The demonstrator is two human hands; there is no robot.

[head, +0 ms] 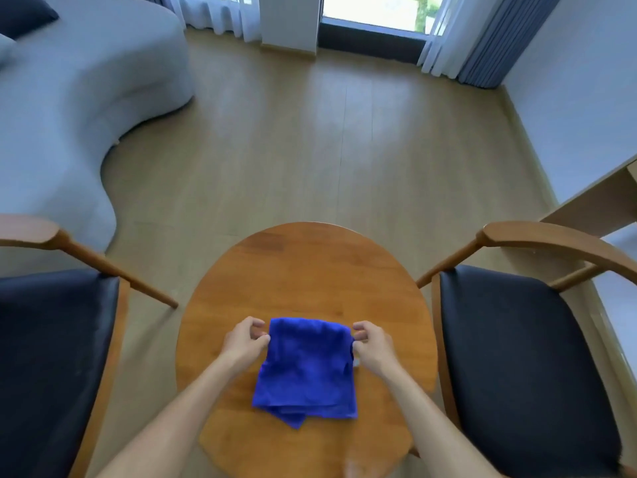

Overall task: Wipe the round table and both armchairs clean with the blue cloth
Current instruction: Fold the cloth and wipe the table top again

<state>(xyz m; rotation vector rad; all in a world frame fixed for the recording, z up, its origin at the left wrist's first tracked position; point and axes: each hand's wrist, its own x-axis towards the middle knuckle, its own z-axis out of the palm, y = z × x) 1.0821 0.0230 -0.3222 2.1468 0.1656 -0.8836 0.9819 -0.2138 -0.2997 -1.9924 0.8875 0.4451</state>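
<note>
With your left hand and right hand each pinching a far corner of the blue cloth, low in the frame on the round table, fold it flat before wiping.

We see the blue cloth folded on the round wooden tabletop. Left hand and right hand each pinch a far corner of it. Dark-seated armchairs flank the tabletop: left armchair, right armchair. Grey curved sofa far left.
</note>
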